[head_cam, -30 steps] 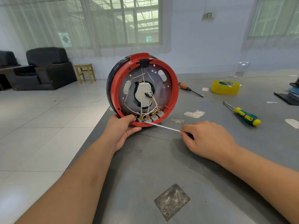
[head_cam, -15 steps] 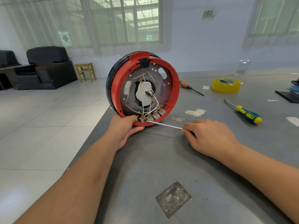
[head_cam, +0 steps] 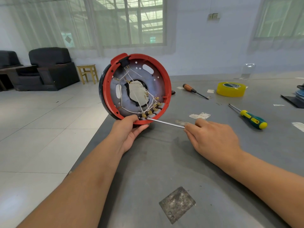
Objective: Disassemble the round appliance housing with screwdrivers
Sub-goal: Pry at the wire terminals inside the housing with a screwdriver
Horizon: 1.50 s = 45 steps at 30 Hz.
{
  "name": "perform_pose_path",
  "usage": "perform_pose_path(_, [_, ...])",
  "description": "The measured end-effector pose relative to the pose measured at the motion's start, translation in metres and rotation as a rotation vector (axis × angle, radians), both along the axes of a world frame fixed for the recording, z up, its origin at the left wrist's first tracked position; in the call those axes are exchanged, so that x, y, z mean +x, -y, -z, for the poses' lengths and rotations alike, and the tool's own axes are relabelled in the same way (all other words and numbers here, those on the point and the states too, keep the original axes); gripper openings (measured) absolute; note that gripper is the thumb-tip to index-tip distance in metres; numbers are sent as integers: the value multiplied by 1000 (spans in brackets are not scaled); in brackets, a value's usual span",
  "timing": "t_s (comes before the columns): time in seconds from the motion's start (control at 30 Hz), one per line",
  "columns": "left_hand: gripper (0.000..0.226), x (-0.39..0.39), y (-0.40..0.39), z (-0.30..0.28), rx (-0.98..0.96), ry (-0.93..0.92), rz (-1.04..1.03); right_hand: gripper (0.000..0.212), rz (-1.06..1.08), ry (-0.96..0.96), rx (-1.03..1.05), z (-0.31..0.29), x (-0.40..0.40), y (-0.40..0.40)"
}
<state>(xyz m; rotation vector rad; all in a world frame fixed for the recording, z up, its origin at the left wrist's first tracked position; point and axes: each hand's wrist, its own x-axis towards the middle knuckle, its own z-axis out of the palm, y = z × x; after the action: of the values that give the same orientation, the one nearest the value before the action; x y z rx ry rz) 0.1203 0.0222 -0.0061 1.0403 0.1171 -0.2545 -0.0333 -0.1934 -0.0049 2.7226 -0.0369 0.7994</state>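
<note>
The round appliance housing (head_cam: 166, 79) stands on edge near the table's left side, red rim toward me, with a metal plate, white wires and brass terminals inside. My left hand (head_cam: 130, 130) grips its bottom rim, thumb over the edge. My right hand (head_cam: 212, 137) is closed around a screwdriver (head_cam: 166, 123); only the silver shaft shows, its handle hidden in my palm. The tip touches the white terminal block at the housing's lower inside.
On the grey table (head_cam: 164, 162) lie a wooden-handled screwdriver (head_cam: 194, 91), a green-and-yellow screwdriver (head_cam: 250, 117), a yellow tape roll (head_cam: 231, 89) and paper scraps. Dark items sit at the far right edge. The table's left edge drops to tiled floor.
The housing has turned slightly clockwise, so the terminal block sits further right along the bottom. My right hand has stayed in place with the screwdriver tip at the terminals.
</note>
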Motion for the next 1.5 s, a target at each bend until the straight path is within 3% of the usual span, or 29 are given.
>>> perform_pose_path(0.27, [12,-3,3,-3,-61,-20,-23,13,11,-34,-25,-7,0,-3])
perform_pose_path(0.43, [14,-5,3,0,-37,16,-17,36,-3,-16,39,-1,2,2])
perform_pose_path(0.57, [19,-4,2,2,28,47,-18,43,1,-49,95,3,3,10])
perform_pose_path(1.23, [19,-6,3,0,115,68,14,45,-67,-55,136,6,10,28])
perform_pose_path(1.5, [17,-7,6,0,0,0,15,50,-76,-25,176,11,11,26])
